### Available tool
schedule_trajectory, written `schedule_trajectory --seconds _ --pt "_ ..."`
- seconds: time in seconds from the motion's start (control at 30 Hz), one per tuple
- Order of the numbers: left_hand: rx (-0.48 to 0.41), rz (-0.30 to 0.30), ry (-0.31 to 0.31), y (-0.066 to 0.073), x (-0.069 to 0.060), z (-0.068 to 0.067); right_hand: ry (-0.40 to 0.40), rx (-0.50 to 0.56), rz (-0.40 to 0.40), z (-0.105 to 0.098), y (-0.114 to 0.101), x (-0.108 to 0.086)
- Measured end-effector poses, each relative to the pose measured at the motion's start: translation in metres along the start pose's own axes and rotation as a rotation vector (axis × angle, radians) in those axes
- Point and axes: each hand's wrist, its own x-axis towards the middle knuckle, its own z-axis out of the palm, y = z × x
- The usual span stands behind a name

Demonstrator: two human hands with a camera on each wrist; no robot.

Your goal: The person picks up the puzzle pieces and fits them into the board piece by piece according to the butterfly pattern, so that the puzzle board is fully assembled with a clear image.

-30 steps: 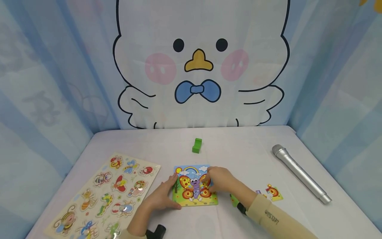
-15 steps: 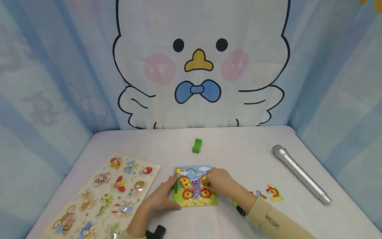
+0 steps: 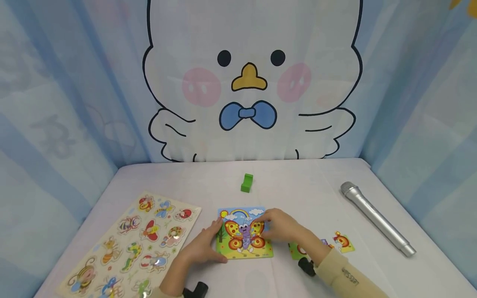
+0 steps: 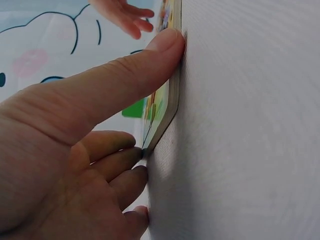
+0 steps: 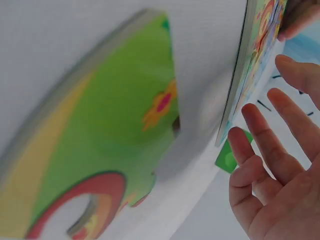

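A square butterfly jigsaw puzzle (image 3: 244, 240) lies flat on the table in front of me. My left hand (image 3: 201, 246) rests against its left side, thumb at the lower left corner. In the left wrist view the thumb lies along the puzzle's edge (image 4: 172, 97), and the fingers touch the edge around the corner. My right hand (image 3: 281, 225) is at the puzzle's upper right, fingertips over its edge. Those fingers are loosely bent and hold nothing in the right wrist view. A green puzzle piece (image 5: 120, 95) with a flower lies near that hand, partly behind the forearm in the head view.
Further right lies an orange-and-green puzzle piece (image 3: 343, 242), beside other pieces partly hidden by my arm. A silver microphone (image 3: 380, 219) lies on the right. A green block (image 3: 246, 183) stands behind the puzzle. A large insect puzzle board (image 3: 139, 240) covers the left side.
My right hand's fingers have lifted and loosened from the upper right of the puzzle, and the hand has drawn slightly right. My left hand has stayed in place.
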Motion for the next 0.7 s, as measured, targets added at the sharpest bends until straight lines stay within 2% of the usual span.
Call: schedule_trajectory --seconds 0.1,0.2,0.3,0.53,0.7 --pt "0.003 -0.004 0.002 0.0 0.0 0.001 0.02 0.119 0.02 -0.004 0.004 -0.007" --pt "-0.001 -0.006 0.002 0.001 0.0 0.001 0.038 0.155 0.011 -0.006 0.008 -0.013" --pt "-0.008 -0.006 0.001 0.001 0.0 0.002 0.048 0.165 0.014 -0.007 0.011 -0.02" --pt "-0.014 0.004 0.005 0.001 -0.002 0.002 0.019 0.221 0.083 -0.013 0.016 -0.039" --pt "-0.014 0.01 0.004 0.001 -0.003 0.002 0.019 0.193 0.092 -0.015 0.024 -0.051"
